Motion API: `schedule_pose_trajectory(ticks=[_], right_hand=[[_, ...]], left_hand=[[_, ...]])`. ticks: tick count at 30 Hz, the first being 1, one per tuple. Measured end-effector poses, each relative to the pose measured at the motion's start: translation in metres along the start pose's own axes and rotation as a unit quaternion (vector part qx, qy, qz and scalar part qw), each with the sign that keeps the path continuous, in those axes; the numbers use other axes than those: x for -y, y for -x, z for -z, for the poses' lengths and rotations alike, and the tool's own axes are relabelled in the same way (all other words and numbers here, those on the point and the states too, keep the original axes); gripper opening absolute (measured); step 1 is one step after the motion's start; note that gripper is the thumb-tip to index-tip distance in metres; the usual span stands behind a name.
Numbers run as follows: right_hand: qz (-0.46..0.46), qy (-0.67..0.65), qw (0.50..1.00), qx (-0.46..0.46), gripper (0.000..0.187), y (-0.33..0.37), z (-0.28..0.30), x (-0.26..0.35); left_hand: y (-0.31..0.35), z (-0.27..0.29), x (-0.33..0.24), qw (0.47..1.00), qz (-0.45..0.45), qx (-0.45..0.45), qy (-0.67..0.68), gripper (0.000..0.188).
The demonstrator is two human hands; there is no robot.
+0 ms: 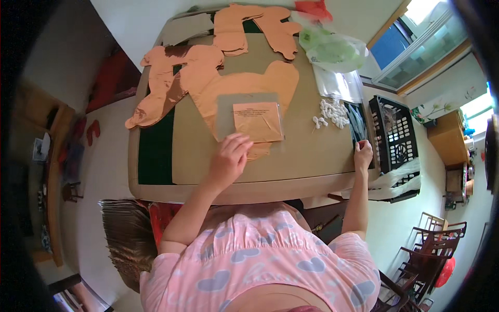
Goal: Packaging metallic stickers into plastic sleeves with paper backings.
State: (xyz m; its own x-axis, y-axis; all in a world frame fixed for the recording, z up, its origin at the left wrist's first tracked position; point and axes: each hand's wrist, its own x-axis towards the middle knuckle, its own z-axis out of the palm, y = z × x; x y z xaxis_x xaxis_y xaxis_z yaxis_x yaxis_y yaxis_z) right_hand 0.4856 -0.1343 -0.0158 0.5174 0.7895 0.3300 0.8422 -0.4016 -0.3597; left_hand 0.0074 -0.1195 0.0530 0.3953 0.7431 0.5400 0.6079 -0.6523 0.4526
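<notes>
A flat clear packet [224, 115] with a grey backing and an orange folded sheet [255, 122] lies before me on a large heart-like orange foil shape [239, 83]. My left hand [230, 160] has its bent fingers closed at the packet's lower left edge; its thumb is partly hidden. At the table's right edge lies a bundle of thin grey strips [356, 120]. My right hand [363, 155] pinches the near end of these strips; how many it holds is hidden. Left of the strips sits a pile of small white knotted pieces [334, 112].
More stacked orange foil shapes [228, 34] cover the table's far and left parts. Clear and greenish plastic bags [332, 49] lie at the far right, near a red bag [314, 9]. A black slotted crate [393, 132] stands right of the table [306, 161]. Brown stacked sheets [125, 239] stand lower left.
</notes>
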Motion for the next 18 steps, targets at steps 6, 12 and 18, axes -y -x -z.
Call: schedule_pose_trajectory(ticks=[6,12,18], right_hand=[[0.008,-0.119,0.991,-0.053,0.016,0.014,0.004,0.036],[-0.008,-0.293,0.956,-0.015,0.005,0.066,0.024,0.123],[0.057,-0.277,0.958,0.048,0.010,0.092,0.012,0.152]], left_hand=[[-0.019,-0.060,0.041,0.994,-0.024,0.029,-0.099,0.034],[-0.012,-0.072,0.046,0.988,-0.012,0.062,-0.138,0.041],[-0.008,-0.055,0.037,0.998,-0.004,0.000,-0.058,0.043]])
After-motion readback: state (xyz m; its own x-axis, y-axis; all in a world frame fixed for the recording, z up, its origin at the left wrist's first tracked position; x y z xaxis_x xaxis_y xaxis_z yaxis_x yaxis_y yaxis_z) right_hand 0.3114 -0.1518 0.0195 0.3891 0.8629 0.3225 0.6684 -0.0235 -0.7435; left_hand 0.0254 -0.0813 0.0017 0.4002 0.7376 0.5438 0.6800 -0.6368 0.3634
